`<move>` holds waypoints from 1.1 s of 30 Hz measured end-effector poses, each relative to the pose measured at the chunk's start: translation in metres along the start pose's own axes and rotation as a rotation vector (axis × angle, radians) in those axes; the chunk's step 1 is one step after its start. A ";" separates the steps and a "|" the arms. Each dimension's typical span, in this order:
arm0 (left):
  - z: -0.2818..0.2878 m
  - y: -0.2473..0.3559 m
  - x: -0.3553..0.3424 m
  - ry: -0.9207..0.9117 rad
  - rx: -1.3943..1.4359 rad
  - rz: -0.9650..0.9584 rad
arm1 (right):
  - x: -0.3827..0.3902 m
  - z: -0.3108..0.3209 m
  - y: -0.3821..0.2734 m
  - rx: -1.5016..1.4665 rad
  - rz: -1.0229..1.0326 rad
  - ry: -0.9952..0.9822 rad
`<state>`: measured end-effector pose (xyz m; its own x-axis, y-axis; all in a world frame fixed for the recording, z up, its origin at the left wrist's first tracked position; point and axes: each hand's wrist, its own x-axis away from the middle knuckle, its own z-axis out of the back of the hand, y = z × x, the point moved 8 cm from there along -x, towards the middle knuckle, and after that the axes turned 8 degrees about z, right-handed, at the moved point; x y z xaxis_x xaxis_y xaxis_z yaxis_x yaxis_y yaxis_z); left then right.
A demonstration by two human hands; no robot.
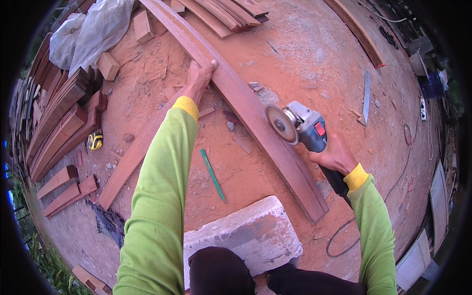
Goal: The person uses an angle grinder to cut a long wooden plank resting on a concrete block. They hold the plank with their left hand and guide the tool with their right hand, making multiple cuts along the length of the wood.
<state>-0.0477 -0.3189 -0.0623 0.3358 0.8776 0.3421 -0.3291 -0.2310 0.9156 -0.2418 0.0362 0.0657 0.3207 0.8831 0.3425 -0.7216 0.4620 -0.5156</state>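
A long reddish-brown wooden board (246,109) slants across the middle, from the top down to the right. My left hand (198,78) grips its left edge at the upper part, fingers closed round it. In my right hand (336,153) is an angle grinder (310,126) with a grey head, dark blue body and red switch. Its round disc (281,124) is at the board's right edge; whether it touches the wood I cannot tell. Between my arms a green pencil (212,175) lies on the dusty ground, left of the board.
Stacked curved boards (59,123) and a yellow tape measure (95,139) lie at left. A pale stone block (246,236) sits before my knees. The grinder's cord (339,236) loops at right, near a metal square (366,98). Plastic sheeting (93,34) lies at upper left.
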 end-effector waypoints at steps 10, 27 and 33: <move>0.002 -0.003 0.002 0.026 -0.037 0.072 | -0.003 0.001 -0.004 -0.014 -0.014 -0.004; -0.002 0.009 0.007 0.007 0.035 -0.056 | -0.007 0.001 -0.003 -0.016 0.001 0.033; 0.001 -0.002 -0.003 0.003 0.063 -0.050 | -0.010 0.001 -0.007 -0.007 0.005 0.057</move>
<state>-0.0471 -0.3217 -0.0644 0.3476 0.8901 0.2947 -0.2558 -0.2123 0.9431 -0.2410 0.0245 0.0670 0.3516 0.8886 0.2945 -0.7189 0.4578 -0.5231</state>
